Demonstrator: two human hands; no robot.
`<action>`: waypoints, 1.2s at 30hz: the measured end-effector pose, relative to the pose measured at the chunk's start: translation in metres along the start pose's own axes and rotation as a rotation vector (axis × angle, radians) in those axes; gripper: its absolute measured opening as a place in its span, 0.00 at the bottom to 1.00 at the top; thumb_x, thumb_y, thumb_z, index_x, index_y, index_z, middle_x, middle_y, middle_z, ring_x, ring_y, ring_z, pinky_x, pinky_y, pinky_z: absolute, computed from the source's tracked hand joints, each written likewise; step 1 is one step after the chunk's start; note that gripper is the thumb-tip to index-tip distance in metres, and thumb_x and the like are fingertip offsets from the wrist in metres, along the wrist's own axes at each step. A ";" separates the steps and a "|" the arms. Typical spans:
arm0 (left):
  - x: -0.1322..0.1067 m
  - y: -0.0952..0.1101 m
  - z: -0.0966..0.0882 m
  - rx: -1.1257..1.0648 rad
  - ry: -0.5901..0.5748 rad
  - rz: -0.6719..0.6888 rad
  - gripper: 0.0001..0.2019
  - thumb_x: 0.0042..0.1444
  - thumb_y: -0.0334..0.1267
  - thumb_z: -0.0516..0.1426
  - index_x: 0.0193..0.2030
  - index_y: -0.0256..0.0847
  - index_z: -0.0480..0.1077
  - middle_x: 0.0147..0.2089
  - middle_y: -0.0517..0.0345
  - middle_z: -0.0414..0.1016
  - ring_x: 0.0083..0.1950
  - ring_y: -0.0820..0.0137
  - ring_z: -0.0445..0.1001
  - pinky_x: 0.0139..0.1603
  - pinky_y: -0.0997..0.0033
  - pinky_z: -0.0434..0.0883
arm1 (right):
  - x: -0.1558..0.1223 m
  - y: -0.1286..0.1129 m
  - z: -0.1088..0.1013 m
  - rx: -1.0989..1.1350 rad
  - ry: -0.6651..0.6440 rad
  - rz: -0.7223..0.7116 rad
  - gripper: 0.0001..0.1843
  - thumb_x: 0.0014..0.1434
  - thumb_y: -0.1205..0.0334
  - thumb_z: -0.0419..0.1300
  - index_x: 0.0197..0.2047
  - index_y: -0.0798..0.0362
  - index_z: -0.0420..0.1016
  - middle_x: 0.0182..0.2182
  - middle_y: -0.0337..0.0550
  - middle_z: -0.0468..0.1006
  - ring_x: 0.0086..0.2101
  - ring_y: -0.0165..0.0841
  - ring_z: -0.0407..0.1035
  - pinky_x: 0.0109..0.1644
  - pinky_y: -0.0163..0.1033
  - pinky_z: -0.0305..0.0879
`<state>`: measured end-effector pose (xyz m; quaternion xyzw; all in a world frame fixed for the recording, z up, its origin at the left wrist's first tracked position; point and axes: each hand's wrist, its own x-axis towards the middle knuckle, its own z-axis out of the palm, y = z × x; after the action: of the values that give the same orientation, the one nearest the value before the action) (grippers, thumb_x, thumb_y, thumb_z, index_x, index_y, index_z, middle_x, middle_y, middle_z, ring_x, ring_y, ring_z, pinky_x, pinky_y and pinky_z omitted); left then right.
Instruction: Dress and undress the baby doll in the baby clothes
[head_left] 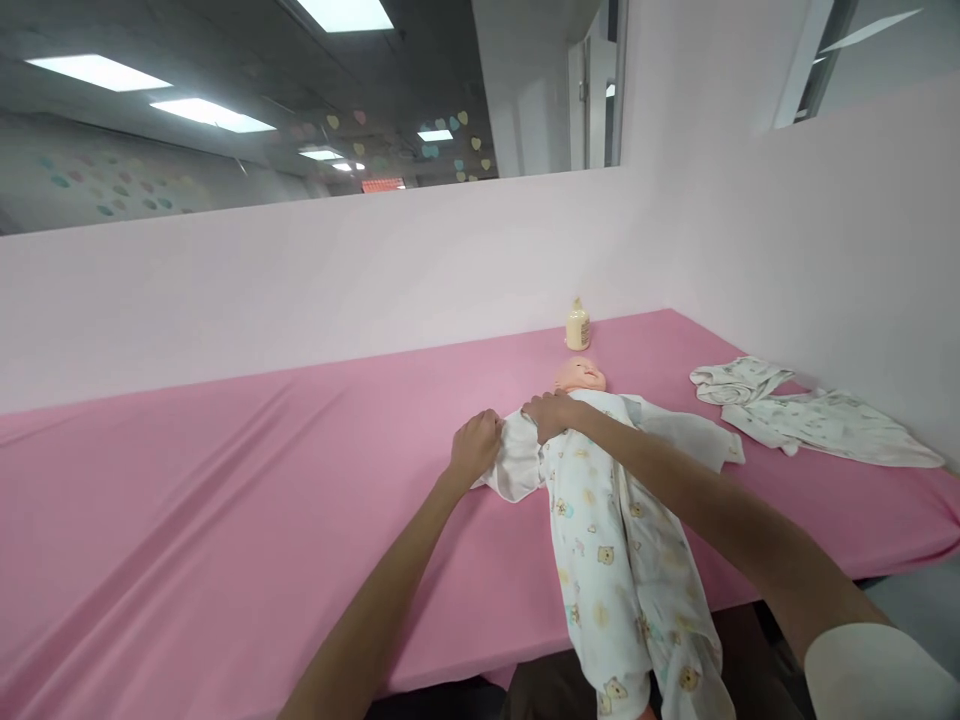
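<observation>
A baby doll (pixel 582 373) lies on its back with its head toward the wall. It has on a white baby outfit (pixel 592 530) printed with small bears, whose legs hang over the table's front edge. My left hand (pixel 477 445) is closed on the outer end of the white sleeve (pixel 517 462) that lies on the left. At the shoulder end of that same sleeve, my right hand (pixel 552 414) has its fingers bent around the cloth. The other sleeve (pixel 694 438) stretches out to the right. Both of the doll's hands are hidden.
Pink cloth (pixel 247 520) covers the table, with long creases on the left. A cream pump bottle (pixel 577 326) stands behind the doll's head, near the wall. Folded white printed baby clothes (pixel 814 415) lie at the right by the side wall. A window (pixel 300 100) runs above the back wall.
</observation>
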<state>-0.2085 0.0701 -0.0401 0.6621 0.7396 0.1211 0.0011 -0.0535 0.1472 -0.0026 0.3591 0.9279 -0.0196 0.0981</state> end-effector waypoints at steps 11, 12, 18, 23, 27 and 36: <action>-0.010 -0.023 0.015 0.179 -0.117 -0.034 0.13 0.66 0.37 0.42 0.42 0.37 0.66 0.45 0.47 0.75 0.46 0.61 0.74 0.40 0.65 0.66 | -0.015 0.031 -0.022 0.085 -0.089 -0.058 0.35 0.48 0.57 0.63 0.60 0.51 0.63 0.54 0.52 0.70 0.51 0.45 0.67 0.41 0.41 0.67; -0.012 -0.026 0.017 0.180 -0.128 -0.044 0.14 0.66 0.37 0.41 0.42 0.37 0.66 0.44 0.47 0.75 0.46 0.60 0.74 0.40 0.65 0.66 | -0.017 0.035 -0.023 0.097 -0.084 -0.053 0.35 0.49 0.56 0.63 0.60 0.51 0.62 0.54 0.52 0.69 0.51 0.45 0.67 0.41 0.41 0.67; -0.019 -0.034 0.027 0.221 -0.144 -0.021 0.11 0.65 0.36 0.45 0.45 0.36 0.66 0.46 0.45 0.74 0.50 0.57 0.72 0.43 0.64 0.66 | -0.021 0.037 -0.018 0.031 -0.012 -0.026 0.31 0.50 0.57 0.62 0.58 0.52 0.64 0.52 0.54 0.69 0.50 0.47 0.67 0.43 0.43 0.66; -0.018 -0.033 0.031 0.149 -0.113 -0.029 0.14 0.67 0.36 0.41 0.43 0.37 0.66 0.46 0.46 0.74 0.49 0.60 0.72 0.44 0.65 0.66 | -0.002 0.004 -0.001 -0.216 0.062 -0.142 0.21 0.56 0.66 0.56 0.55 0.54 0.68 0.51 0.54 0.73 0.52 0.47 0.67 0.52 0.48 0.61; -0.019 -0.034 0.033 0.107 -0.082 -0.037 0.14 0.68 0.37 0.41 0.43 0.38 0.66 0.46 0.48 0.74 0.50 0.62 0.71 0.45 0.66 0.65 | 0.017 -0.022 0.014 -0.263 0.068 -0.237 0.17 0.60 0.69 0.53 0.52 0.54 0.70 0.48 0.52 0.76 0.48 0.41 0.71 0.49 0.44 0.63; -0.019 -0.030 0.031 0.108 -0.107 -0.108 0.14 0.68 0.37 0.41 0.44 0.37 0.66 0.47 0.46 0.74 0.50 0.61 0.71 0.45 0.65 0.64 | 0.002 -0.011 -0.010 -0.179 0.102 -0.179 0.15 0.63 0.55 0.53 0.50 0.46 0.74 0.45 0.48 0.79 0.46 0.43 0.73 0.44 0.42 0.63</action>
<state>-0.2307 0.0542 -0.0782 0.6260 0.7784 0.0454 0.0115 -0.0641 0.1413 0.0065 0.2652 0.9580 0.0730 0.0805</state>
